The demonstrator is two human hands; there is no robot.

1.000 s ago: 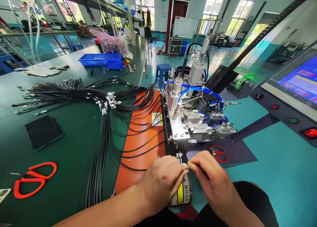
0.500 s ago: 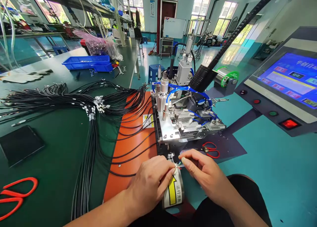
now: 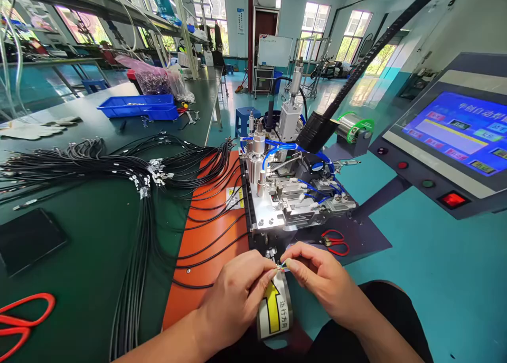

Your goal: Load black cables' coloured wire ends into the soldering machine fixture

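- Green workbench (image 3: 91,231) fills the left, with a big spread of black cables (image 3: 130,167) fanning across it and down over the orange mat (image 3: 206,236).
- Control panel (image 3: 447,141) sits to the right, its blue screen lit and cut off by the frame edge.
- Metal machine (image 3: 289,194) with blue hoses stands just past the hands.
- Blue tray (image 3: 137,105) far back holds small parts, too tiny to make out.
- Pink plastic bag (image 3: 152,77) bulges behind it, contents blurred.
- Red scissors (image 3: 24,320) lie at the left edge, partly cut off.
- Left hand (image 3: 237,294) and right hand (image 3: 317,278) meet fingertip to fingertip, both pinching narrow on a wire end (image 3: 281,266) above the arrow label (image 3: 274,311).
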